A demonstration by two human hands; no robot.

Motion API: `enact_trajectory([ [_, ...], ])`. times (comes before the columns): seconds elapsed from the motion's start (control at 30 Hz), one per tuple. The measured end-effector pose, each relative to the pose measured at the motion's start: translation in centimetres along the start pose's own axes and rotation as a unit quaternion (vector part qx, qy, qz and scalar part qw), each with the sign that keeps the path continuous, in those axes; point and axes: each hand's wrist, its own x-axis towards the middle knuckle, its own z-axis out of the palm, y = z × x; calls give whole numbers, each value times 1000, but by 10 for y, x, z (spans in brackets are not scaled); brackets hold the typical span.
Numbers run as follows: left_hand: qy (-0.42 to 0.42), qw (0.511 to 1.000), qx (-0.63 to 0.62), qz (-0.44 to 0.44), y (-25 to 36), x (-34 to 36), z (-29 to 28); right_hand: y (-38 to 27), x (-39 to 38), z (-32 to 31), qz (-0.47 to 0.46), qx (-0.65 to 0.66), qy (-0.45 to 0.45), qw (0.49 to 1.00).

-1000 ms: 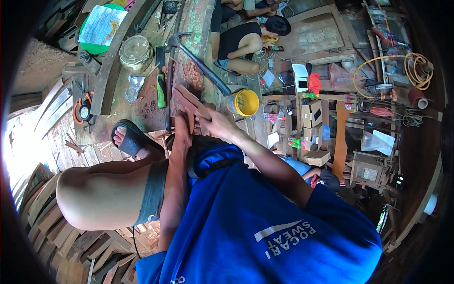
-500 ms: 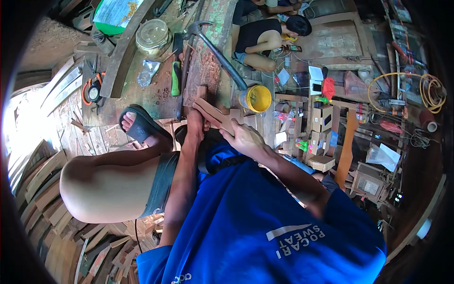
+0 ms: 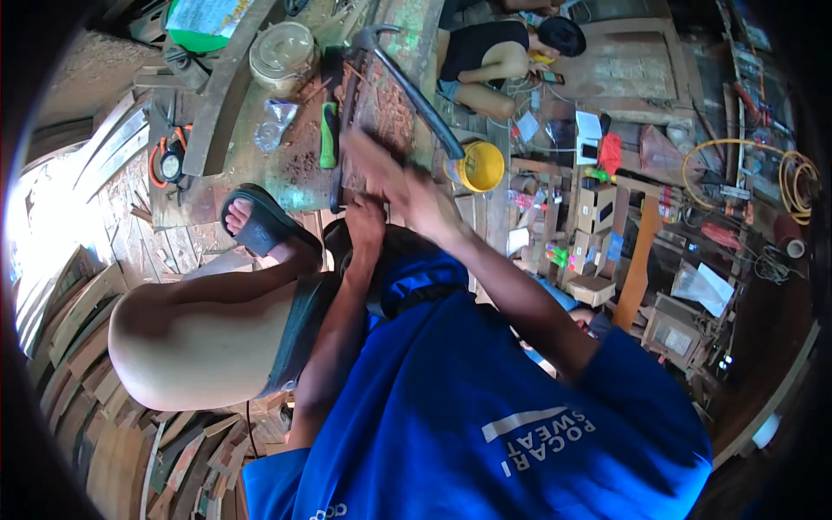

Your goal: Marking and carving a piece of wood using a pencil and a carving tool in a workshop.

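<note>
My right hand (image 3: pixel 431 208) is closed on the near end of a brown wooden piece (image 3: pixel 374 165), which is smeared by motion and slants up over the bench edge. Close by on the left, my left hand (image 3: pixel 366 224) is curled at the front edge of the wooden workbench (image 3: pixel 299 186); what its fingers hold, if anything, is hidden. Beyond the wooden piece a claw hammer (image 3: pixel 416 95) lies across the bench, its handle reaching toward a yellow bucket (image 3: pixel 480 166). To the left is a tool with a green handle (image 3: pixel 328 134), beside a long dark bar (image 3: pixel 348 108).
A lidded plastic tub (image 3: pixel 282 56), a clear plastic bag (image 3: pixel 274 126) and orange-handled pliers (image 3: pixel 160 165) sit on the left of the bench. My sandalled foot (image 3: pixel 251 217) rests near it. Stacked boards (image 3: pixel 104 390) fill the lower left. Another person (image 3: pixel 481 65) sits beyond, holding a phone.
My right hand has swung up and slightly left with the wooden piece, now blurred. My left hand has stayed near the bench edge. The view has shifted slightly.
</note>
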Motion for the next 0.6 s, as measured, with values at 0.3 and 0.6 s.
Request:
enact_trajectory([
  [0.3,-15,957,-126,-262,22,13,-8,14,-4,-26,68,135,-73,986],
  [0.6,-188,926,-253,-206,40,1,2,24,-21,-1,19,144,9,989],
])
